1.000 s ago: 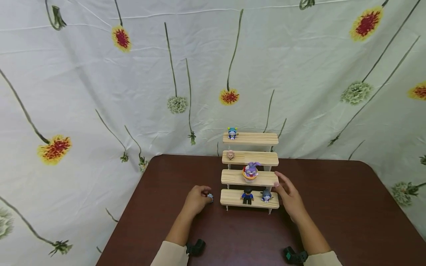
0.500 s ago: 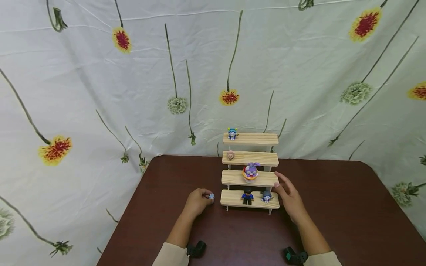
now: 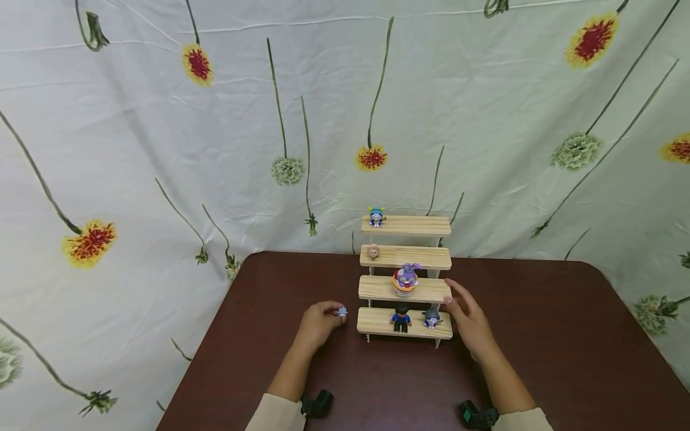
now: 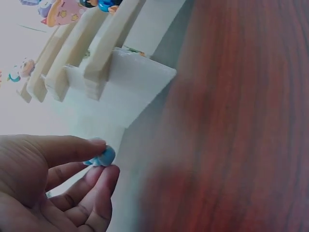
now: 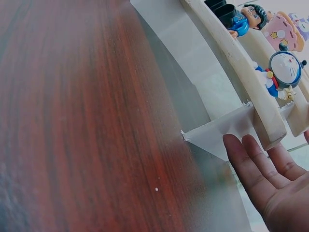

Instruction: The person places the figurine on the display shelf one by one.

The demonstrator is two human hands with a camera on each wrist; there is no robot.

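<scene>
A four-step wooden display stand (image 3: 415, 290) sits on a dark brown table (image 3: 539, 353). My left hand (image 3: 319, 323) pinches a tiny blue-white figurine (image 3: 342, 311) (image 4: 101, 156) just left of the lowest step (image 3: 372, 322). My right hand (image 3: 466, 317) rests open, its straight fingers (image 5: 251, 164) against the stand's right end. The lowest step carries a black-haired figure in blue (image 3: 401, 318) and a small blue cat figure (image 3: 431, 317). A purple bunny figure (image 3: 406, 278) stands on the second step, a pink round one (image 3: 374, 251) on the third, a blue one (image 3: 376, 216) on top.
A white cloth printed with flowers (image 3: 215, 131) hangs behind the table and drapes past its left edge. Bare table surface lies on both sides of the stand and in front of it. Black wrist straps (image 3: 318, 402) show near the table's front edge.
My left hand has lifted the tiny figurine slightly and brought it a little closer to the lowest step's left end. The right hand has stayed in place.
</scene>
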